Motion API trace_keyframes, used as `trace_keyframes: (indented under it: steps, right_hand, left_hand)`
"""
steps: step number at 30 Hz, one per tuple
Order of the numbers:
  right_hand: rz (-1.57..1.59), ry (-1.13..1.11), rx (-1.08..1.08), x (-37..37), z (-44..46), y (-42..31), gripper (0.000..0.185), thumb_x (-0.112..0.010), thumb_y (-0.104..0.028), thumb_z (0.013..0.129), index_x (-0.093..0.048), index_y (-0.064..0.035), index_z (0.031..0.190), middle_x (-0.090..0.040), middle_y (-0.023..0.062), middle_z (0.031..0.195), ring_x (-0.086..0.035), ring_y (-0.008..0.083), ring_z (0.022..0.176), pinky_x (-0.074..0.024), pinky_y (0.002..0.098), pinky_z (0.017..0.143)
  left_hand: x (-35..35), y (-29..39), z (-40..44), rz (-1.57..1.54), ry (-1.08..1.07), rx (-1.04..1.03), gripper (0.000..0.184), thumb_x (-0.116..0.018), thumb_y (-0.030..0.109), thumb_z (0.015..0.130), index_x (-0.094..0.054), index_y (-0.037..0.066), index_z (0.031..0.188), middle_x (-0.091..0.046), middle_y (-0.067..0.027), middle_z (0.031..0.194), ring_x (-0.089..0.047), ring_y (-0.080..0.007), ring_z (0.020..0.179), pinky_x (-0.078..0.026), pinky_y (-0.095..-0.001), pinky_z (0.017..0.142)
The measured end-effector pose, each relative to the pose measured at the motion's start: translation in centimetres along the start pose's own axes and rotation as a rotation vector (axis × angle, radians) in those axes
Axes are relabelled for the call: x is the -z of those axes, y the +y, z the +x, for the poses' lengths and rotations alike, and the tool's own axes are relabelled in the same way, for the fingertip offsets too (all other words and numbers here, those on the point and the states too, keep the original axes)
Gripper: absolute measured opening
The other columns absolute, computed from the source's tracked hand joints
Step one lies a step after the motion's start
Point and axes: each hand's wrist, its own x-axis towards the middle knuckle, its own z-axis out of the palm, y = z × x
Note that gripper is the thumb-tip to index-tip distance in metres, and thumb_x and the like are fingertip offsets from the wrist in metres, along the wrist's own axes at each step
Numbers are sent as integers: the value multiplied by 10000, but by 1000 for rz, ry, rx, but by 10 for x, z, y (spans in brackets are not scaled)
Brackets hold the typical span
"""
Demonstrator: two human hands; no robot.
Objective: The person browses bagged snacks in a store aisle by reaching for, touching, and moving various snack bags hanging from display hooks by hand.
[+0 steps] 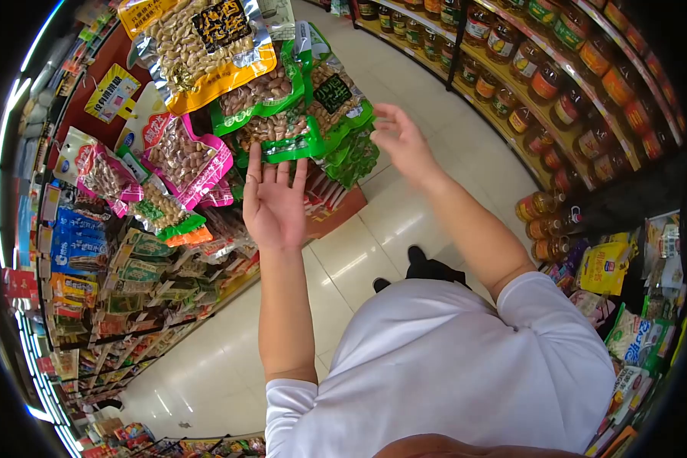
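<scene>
My left hand [277, 204] is palm up with its fingers stretched out under a green-edged packet of nuts [282, 131]. Its fingertips meet the packet's lower edge; whether they bear its weight I cannot tell. To the right, my right hand [404, 145] is slightly blurred, its fingers loosely bent and nothing seen in them. It is close to the right edge of another green-edged nut packet [336, 95]. Above hangs a larger orange-edged packet of nuts [206, 49], overlapping the green ones. Pink-edged nut packets [183, 153] hang to the left.
Shelves of jars [546, 80] curve along the right side. Racks of snack bags [141, 282] line the left. Bottles of oil [542, 227] and a yellow bag [604, 267] are at lower right. Pale floor tiles [359, 267] run between the shelves.
</scene>
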Motion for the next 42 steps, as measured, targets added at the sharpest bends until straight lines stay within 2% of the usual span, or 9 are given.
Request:
trace_keyframes:
  steps: [4, 8, 20, 24, 27, 30, 32, 38, 42]
  right_hand:
    - [-89, 52, -9, 17, 21, 12, 589, -652, -45, 908, -455, -33, 1463, -521, 111, 1462, -489, 245, 1352, -444, 380, 1087]
    - [-34, -107, 12, 23, 47, 37, 599, -675, -66, 903, -449, -20, 1455, -530, 127, 1452, -511, 246, 1334, -450, 384, 1080]
    - [254, -447, 63, 35, 47, 43, 475, -658, -62, 935, -436, -16, 1352, -650, 105, 1151, -666, 192, 963, -550, 325, 826]
    - [198, -507, 51, 38, 24, 28, 568, -636, -63, 948, -345, -18, 1434, -624, 156, 1214, -661, 191, 1026, -561, 327, 853]
    - [261, -602, -33, 47, 17, 11, 610, -608, 4, 951, -295, 15, 1474, -572, 144, 1305, -602, 177, 1162, -513, 336, 993]
    - [193, -575, 186, 42, 11, 20, 648, -638, -38, 937, -288, 36, 1477, -577, 197, 1277, -638, 250, 1094, -537, 365, 963]
    - [169, -594, 221, 47, 9, 15, 639, -643, -41, 926, -304, 68, 1456, -574, 232, 1265, -649, 303, 1055, -541, 394, 950]
    - [214, -590, 215, 61, 29, 28, 593, -646, 12, 878, -430, -1, 1430, -538, 159, 1343, -603, 249, 1156, -521, 382, 966]
    - [-32, -315, 302, 75, 61, 44, 565, -682, -28, 857, -475, -41, 1383, -526, 147, 1339, -562, 312, 1197, -466, 410, 1022]
  left_hand:
    - [6, 4, 5, 22, 35, -32, 569, -551, 292, 1031, -380, 75, 1528, -337, -192, 1579, -304, -360, 1488, -207, -588, 1264]
    - [4, -5, 9, 94, 110, -97, 545, -541, 288, 1035, -395, 91, 1522, -349, -181, 1571, -319, -357, 1471, -206, -584, 1264]
    - [-6, -58, 11, 83, 335, -282, 405, -492, 256, 1070, -457, 96, 1440, -429, -143, 1503, -392, -334, 1419, -274, -526, 1253]
    - [14, -84, -16, 187, 455, -288, 402, -501, 277, 1073, -466, 89, 1427, -459, -153, 1492, -448, -347, 1393, -334, -502, 1223]
    - [33, -113, -36, 208, 614, -179, 455, -482, 346, 1082, -443, 76, 1446, -480, -166, 1496, -466, -338, 1395, -387, -500, 1177]
    - [8, -139, -33, 17, 573, 16, 487, -444, 389, 1092, -438, 57, 1448, -474, -140, 1508, -451, -304, 1407, -379, -492, 1188]
    - [6, -143, -19, 5, 470, -66, 478, -437, 371, 1097, -431, 50, 1451, -467, -146, 1511, -432, -311, 1422, -362, -491, 1204]
    - [18, -137, -8, 85, 587, -168, 317, -481, 253, 1095, -538, 46, 1328, -623, -84, 1332, -608, -248, 1224, -529, -411, 1060]
    - [28, -128, -18, 173, 601, -241, 307, -496, 241, 1089, -559, 35, 1309, -621, -99, 1334, -607, -243, 1237, -527, -418, 1051]
